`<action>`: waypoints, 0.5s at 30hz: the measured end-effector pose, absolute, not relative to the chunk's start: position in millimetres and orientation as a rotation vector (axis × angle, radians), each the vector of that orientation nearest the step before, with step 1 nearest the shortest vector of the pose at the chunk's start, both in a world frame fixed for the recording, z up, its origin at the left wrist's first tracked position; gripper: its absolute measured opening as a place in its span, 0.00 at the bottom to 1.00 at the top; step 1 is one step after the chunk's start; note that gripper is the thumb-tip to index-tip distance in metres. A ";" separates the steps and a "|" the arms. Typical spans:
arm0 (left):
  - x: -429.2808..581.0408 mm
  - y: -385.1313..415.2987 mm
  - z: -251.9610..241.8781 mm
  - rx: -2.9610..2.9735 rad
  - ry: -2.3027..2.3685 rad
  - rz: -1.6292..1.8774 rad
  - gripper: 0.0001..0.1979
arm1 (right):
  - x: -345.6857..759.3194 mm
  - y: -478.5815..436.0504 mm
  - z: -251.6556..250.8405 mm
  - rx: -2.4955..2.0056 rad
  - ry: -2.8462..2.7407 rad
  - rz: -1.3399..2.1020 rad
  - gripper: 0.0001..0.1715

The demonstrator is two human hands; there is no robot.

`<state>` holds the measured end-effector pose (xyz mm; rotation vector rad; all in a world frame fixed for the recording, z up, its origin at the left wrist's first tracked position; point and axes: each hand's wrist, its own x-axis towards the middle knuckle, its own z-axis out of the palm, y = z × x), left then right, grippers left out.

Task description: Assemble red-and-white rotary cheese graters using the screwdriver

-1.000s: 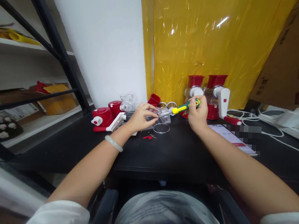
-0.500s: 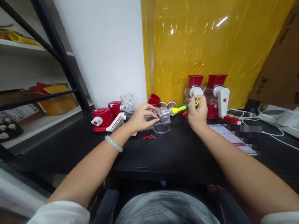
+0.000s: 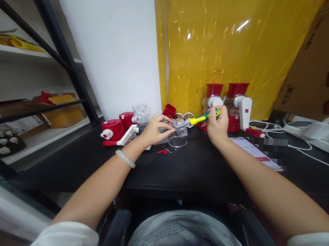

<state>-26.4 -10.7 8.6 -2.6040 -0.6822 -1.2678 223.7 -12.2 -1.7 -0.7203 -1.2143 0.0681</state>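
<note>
My right hand [image 3: 218, 124] is wrapped round the yellow and green handle of a screwdriver [image 3: 200, 119]. Its tip points left and reaches a clear plastic part [image 3: 182, 130], a see-through housing with a round rim resting on the table. My left hand [image 3: 156, 130], with a pale bangle on the wrist, steadies this part between thumb and curved fingers. Just in front lie a small red piece [image 3: 162, 151] and several small screws [image 3: 169, 150]. Whether the screwdriver's tip sits in a screw is too small to tell.
Red grinder bases [image 3: 112, 129] and a white crank handle [image 3: 127, 134] lie left. Behind stand a red hopper [image 3: 169, 110] and metal drums [image 3: 188, 116]. Two assembled grinders [image 3: 234, 105], a phone [image 3: 256, 152] and white cables [image 3: 297, 135] are right. A black shelf frame [image 3: 70, 71] borders the left.
Both hands stay nearly in place, the screwdriver still against the clear plastic part. Only a very slight shift of the view shows.
</note>
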 end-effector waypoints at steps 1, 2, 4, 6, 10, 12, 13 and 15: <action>-26.2 -10.6 8.3 -2.601 -0.689 -1.277 0.03 | 223.8 -11.8 -2.0 -0.721 -1.213 0.072 0.12; -26.0 -10.6 8.0 -2.598 -0.699 -1.283 0.03 | 224.1 -11.2 -2.2 -0.725 -1.212 0.073 0.12; -25.8 -10.6 7.7 -2.592 -0.720 -1.297 0.04 | 225.3 -9.8 -2.4 -0.734 -1.208 0.061 0.11; -25.9 -10.5 7.4 -2.590 -0.732 -1.309 0.04 | 226.7 -8.3 -2.1 -0.743 -1.198 0.032 0.12; -26.8 -9.4 7.0 -2.581 -0.732 -1.347 0.03 | 227.9 -6.8 -1.1 -0.739 -1.174 0.023 0.13; -27.2 -8.6 6.7 -2.575 -0.715 -1.353 0.03 | 227.3 -6.8 -1.0 -0.735 -1.172 0.046 0.12; -27.3 -8.3 6.6 -2.575 -0.704 -1.350 0.03 | 226.9 -6.8 -1.0 -0.735 -1.173 0.051 0.12; -27.3 -7.8 6.5 -2.576 -0.687 -1.345 0.03 | 226.4 -6.6 -1.3 -0.737 -1.169 0.045 0.11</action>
